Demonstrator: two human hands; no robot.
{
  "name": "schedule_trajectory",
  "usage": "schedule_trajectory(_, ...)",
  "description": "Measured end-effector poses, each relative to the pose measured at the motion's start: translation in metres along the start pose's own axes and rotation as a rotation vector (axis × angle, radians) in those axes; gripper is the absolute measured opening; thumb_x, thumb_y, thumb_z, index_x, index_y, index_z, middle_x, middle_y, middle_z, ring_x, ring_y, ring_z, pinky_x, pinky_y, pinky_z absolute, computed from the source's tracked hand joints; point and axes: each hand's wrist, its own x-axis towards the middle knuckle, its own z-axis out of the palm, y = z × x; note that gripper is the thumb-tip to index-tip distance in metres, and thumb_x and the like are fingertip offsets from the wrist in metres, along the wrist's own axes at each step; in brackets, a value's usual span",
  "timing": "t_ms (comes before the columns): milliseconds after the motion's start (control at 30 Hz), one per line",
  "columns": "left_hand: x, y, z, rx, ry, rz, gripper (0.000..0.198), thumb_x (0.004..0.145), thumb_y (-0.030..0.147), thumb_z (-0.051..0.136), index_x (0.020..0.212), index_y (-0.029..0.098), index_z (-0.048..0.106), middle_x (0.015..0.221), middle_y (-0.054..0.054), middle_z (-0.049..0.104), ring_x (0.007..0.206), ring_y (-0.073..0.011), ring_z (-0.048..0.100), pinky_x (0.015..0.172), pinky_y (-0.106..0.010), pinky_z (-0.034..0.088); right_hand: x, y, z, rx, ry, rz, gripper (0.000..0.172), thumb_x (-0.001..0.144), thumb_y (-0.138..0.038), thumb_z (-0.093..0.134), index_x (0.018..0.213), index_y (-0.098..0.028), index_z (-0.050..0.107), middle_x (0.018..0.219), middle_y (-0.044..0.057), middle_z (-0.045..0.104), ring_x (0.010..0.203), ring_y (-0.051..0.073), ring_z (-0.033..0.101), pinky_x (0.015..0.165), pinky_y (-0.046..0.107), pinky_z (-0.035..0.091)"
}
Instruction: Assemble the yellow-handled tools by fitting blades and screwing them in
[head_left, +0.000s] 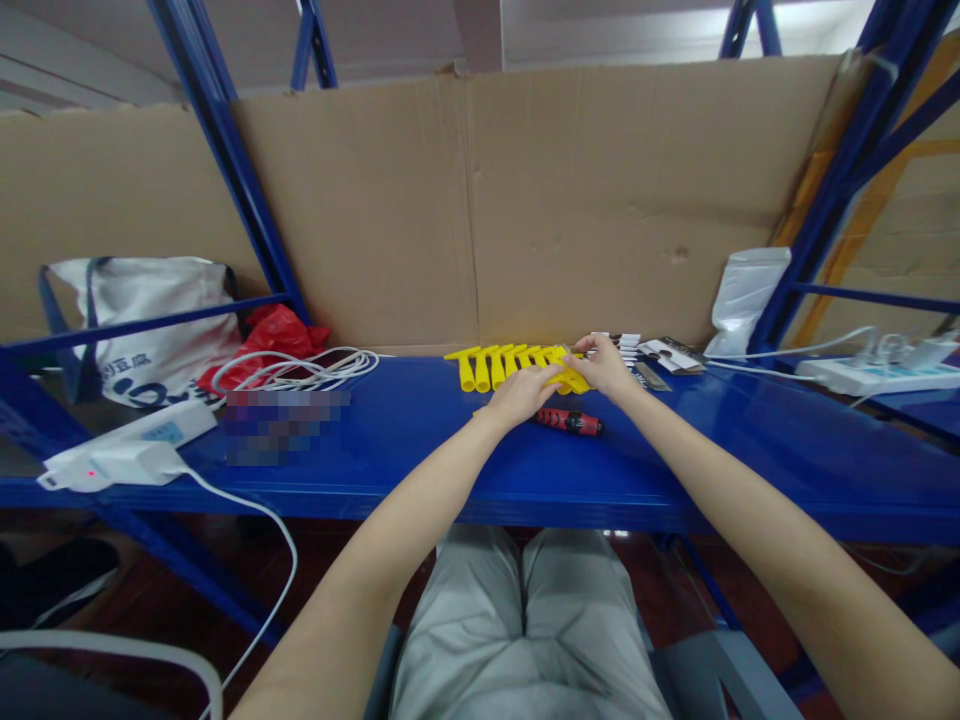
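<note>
A row of several yellow plastic parts [495, 365] lies on the blue metal shelf [420, 440] near the cardboard back wall. My left hand [523, 392] rests on the right end of the row, fingers curled over a yellow piece. My right hand [604, 365] pinches the rightmost yellow part [574, 380] from the other side. A small red and black screwdriver [568, 422] lies on the shelf just in front of both hands, untouched.
White power strips [124, 450] [877, 375] sit at far left and right. A coil of white cable [300, 368], a red bag [274, 335] and a white tote bag [150, 320] lie left. Small white-black parts [626, 345] and a white pouch [746, 290] sit right. Blue rack posts flank the shelf.
</note>
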Motion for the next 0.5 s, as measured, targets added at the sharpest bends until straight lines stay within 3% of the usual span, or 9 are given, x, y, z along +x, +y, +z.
schedule_trajectory(133, 0.001, -0.004, 0.003, -0.007, 0.011, 0.023, 0.028, 0.092, 0.025, 0.051, 0.117, 0.017, 0.061, 0.113, -0.009, 0.069, 0.105, -0.0202, 0.064, 0.092, -0.034, 0.05, -0.005, -0.015, -0.008, 0.072, -0.044, 0.182, 0.015, 0.073, -0.029, 0.065, 0.076, -0.019, 0.054, 0.075, 0.001, 0.057, 0.067, 0.013, 0.05, 0.062, 0.026, 0.041)
schedule_trajectory(267, 0.001, -0.007, 0.006, -0.009, 0.003, 0.018, 0.026, 0.091, 0.024, 0.053, 0.115, 0.017, 0.062, 0.114, -0.009, 0.069, 0.106, -0.0203, 0.064, 0.092, -0.034, 0.049, -0.01, -0.023, -0.021, 0.165, -0.284, 0.364, 0.014, 0.08, -0.025, 0.058, 0.069, -0.018, 0.056, 0.055, -0.003, 0.049, 0.05, 0.009, 0.041, 0.048, 0.022, 0.031)
schedule_trajectory(367, 0.0, -0.008, 0.008, 0.007, 0.007, 0.006, 0.026, 0.091, 0.024, 0.053, 0.114, 0.017, 0.062, 0.114, -0.009, 0.069, 0.107, -0.0205, 0.064, 0.092, -0.034, 0.05, -0.012, -0.022, -0.028, 0.203, -0.429, 0.402, 0.015, 0.082, -0.018, 0.056, 0.067, -0.016, 0.058, 0.048, -0.003, 0.047, 0.045, 0.008, 0.039, 0.045, 0.022, 0.027)
schedule_trajectory(500, -0.001, -0.007, 0.007, 0.043, -0.005, -0.015, 0.029, 0.093, 0.027, 0.05, 0.118, 0.017, 0.06, 0.114, -0.01, 0.069, 0.106, -0.0211, 0.064, 0.09, -0.035, 0.05, -0.014, -0.022, -0.03, 0.214, -0.463, 0.389, 0.019, 0.082, -0.014, 0.056, 0.063, -0.016, 0.058, 0.044, -0.004, 0.046, 0.043, 0.007, 0.039, 0.044, 0.021, 0.028)
